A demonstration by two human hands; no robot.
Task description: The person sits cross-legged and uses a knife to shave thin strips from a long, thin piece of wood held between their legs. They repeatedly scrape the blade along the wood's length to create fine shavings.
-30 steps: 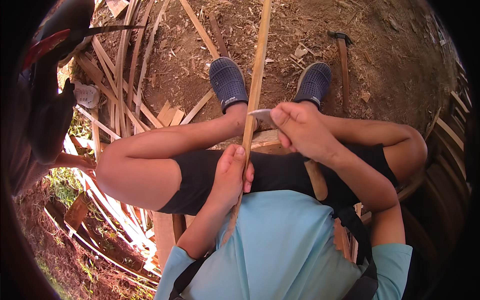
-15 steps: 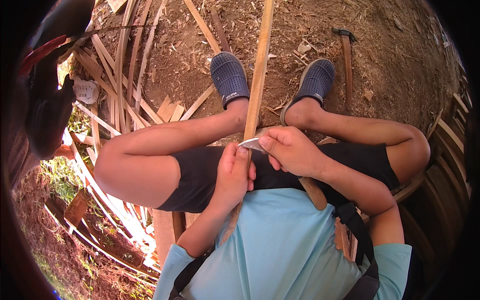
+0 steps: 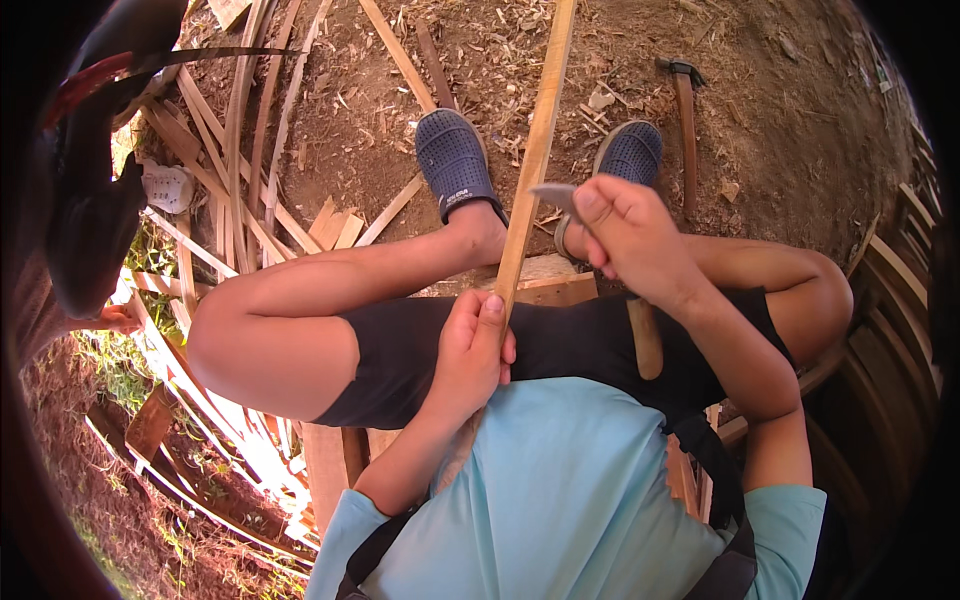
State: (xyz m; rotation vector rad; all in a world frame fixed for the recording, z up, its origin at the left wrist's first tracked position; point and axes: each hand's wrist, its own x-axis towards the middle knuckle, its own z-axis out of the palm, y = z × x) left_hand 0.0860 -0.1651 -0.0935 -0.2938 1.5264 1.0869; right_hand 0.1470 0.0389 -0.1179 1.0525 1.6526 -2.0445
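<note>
On head view I see the left hand (image 3: 472, 345) closed around the wooden strip (image 3: 537, 150), which runs from the blue shirt (image 3: 570, 470) out between the shoes (image 3: 452, 155). Right hand (image 3: 632, 240) is curled tight on the knife (image 3: 560, 197), wooden handle (image 3: 646, 340) sticking out below. Blade tip overlaps the strip in view; can't tell contact. Hammer (image 3: 686, 130) lies on the dirt (image 3: 780, 150), right of the shoes.

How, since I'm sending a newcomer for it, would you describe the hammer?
Find the two blue shoes on the dirt. To the right of the right shoe, apart from it, lies the hammer. Unlike the plain wood strips, it has a dark head across a brown handle.
</note>
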